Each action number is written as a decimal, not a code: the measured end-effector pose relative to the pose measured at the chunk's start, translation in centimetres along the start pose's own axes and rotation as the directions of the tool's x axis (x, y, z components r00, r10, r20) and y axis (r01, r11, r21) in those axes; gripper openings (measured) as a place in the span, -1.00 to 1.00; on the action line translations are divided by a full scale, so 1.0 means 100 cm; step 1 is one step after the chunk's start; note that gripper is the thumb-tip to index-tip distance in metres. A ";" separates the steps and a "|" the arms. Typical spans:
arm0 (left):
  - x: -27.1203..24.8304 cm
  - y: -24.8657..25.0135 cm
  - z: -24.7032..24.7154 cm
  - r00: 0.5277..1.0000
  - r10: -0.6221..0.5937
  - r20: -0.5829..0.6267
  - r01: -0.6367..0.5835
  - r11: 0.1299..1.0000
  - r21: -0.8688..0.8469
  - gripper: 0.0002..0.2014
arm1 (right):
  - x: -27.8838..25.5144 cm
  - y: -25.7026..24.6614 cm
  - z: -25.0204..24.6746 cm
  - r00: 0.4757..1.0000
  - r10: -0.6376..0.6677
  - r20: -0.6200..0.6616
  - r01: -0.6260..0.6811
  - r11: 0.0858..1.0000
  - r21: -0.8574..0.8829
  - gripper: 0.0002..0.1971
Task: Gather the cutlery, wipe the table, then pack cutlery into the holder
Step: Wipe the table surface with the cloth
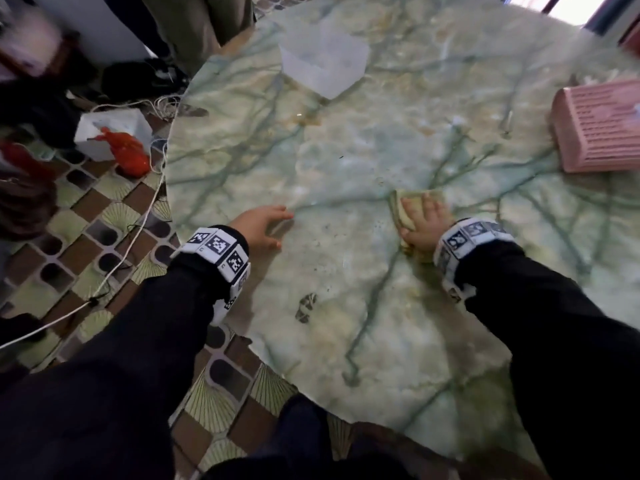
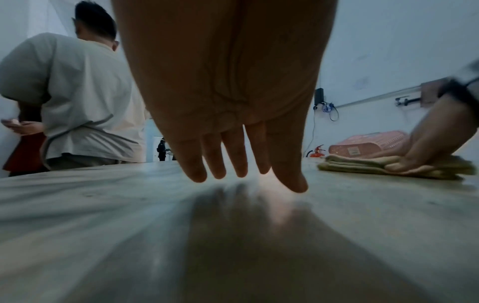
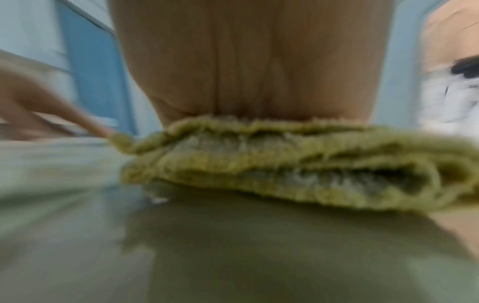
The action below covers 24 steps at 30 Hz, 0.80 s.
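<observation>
My right hand (image 1: 424, 220) lies flat on a folded yellow-green cloth (image 1: 398, 209) and presses it onto the round marble table (image 1: 346, 150), right of centre. The left wrist view shows the cloth (image 2: 357, 166) under the straight fingers of that hand (image 2: 425, 149). The right wrist view shows its layered edge (image 3: 285, 164) below the palm (image 3: 254, 71). My left hand (image 1: 277, 230) is open near the table's left side, fingers straight just above the surface (image 2: 243, 164). A pink slatted basket (image 1: 599, 126) lies on its side at the far right. No cutlery shows.
A translucent white container (image 1: 323, 60) stands at the table's far side. Small dark specks (image 1: 329, 223) dot the marble between my hands. Left of the table, a red bag (image 1: 128, 154) and cables lie on the tiled floor. A person in a pale shirt (image 2: 77, 92) stands beyond the far edge.
</observation>
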<state>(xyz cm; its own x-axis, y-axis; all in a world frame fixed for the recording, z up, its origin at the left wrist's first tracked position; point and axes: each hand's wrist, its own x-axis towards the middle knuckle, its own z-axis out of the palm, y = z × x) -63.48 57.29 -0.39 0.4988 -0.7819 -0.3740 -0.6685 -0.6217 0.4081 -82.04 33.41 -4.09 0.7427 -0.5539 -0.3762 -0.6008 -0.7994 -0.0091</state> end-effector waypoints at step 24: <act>0.000 -0.020 0.004 0.992 0.113 0.056 -0.117 0.990 0.074 -0.29 | -0.155 -0.103 0.043 0.728 -0.609 0.314 0.656 0.752 -0.062 -0.23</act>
<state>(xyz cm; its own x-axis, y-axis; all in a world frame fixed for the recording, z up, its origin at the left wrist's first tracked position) -62.38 58.53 -1.53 0.3886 -0.8433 -0.3713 -0.7610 -0.5210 0.3866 -88.60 51.18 -2.13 0.8138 0.1566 -0.5596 0.0536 -0.9791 -0.1961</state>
